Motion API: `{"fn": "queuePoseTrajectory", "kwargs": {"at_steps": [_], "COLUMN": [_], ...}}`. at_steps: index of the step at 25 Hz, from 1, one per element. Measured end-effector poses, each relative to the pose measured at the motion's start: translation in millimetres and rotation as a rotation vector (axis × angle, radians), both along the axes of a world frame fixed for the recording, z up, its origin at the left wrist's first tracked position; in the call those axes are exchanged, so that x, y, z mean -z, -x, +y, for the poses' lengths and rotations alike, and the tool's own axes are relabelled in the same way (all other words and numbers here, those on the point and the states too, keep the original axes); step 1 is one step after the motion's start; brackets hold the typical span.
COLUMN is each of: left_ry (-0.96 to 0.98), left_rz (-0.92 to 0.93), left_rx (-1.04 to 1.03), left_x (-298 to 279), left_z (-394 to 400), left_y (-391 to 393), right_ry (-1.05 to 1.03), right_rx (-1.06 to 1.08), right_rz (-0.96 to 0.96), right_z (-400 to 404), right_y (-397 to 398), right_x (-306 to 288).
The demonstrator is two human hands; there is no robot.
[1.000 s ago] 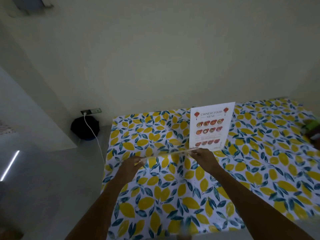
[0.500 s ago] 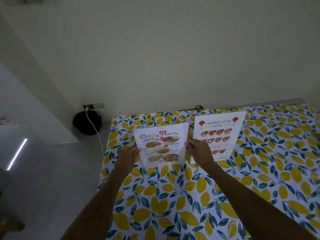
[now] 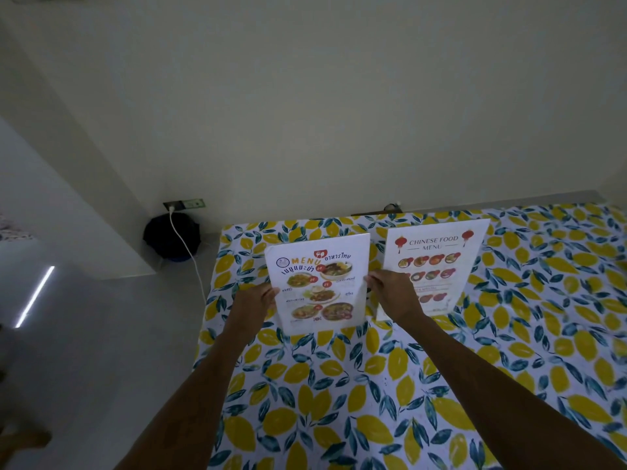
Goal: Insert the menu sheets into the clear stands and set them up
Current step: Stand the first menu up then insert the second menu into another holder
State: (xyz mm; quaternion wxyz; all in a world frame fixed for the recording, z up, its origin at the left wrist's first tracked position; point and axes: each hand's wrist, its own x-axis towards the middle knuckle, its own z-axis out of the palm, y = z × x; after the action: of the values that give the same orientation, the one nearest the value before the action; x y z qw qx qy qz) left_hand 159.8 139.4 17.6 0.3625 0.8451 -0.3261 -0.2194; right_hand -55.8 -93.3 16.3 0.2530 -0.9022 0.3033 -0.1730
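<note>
The left hand (image 3: pixel 252 301) grips the left edge of the Thai menu stand (image 3: pixel 319 283), fingers closed around the edge, and the right hand (image 3: pixel 393 293) pinches its right edge in the same way. Between the two hands the stand is upright, its printed face with the dish photos turned toward the camera and its lower edge touching or just above the desk (image 3: pixel 373 385); which of the two, the view does not settle. Just past the right hand, on its outer side, the Chinese food menu stand (image 3: pixel 437 262) stands upright on the desk, partly hidden behind that hand's knuckles and wrist. The two stands sit side by side, close but apart. The desk carries a cloth printed with yellow lemons and dark leaves. Beyond the left hand, off the desk edge, a white cable (image 3: pixel 186 252) runs down from a wall socket (image 3: pixel 185 204) past a dark round object (image 3: pixel 171 236) on the floor.
</note>
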Motion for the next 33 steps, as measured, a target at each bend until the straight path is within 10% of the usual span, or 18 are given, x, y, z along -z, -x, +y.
{"fn": "queuePoseTrajectory", "kwargs": {"at_steps": [33], "left_ry": [-0.007], "left_rz": [-0.211], "left_rx": [-0.025], "left_x": [1], "left_z": [-8], "left_y": [0], "right_ry": [0.086], "right_rx": [0.138], "right_rz": [0.041], "right_z": [7], "right_y": [-13], "right_x": [8]}}
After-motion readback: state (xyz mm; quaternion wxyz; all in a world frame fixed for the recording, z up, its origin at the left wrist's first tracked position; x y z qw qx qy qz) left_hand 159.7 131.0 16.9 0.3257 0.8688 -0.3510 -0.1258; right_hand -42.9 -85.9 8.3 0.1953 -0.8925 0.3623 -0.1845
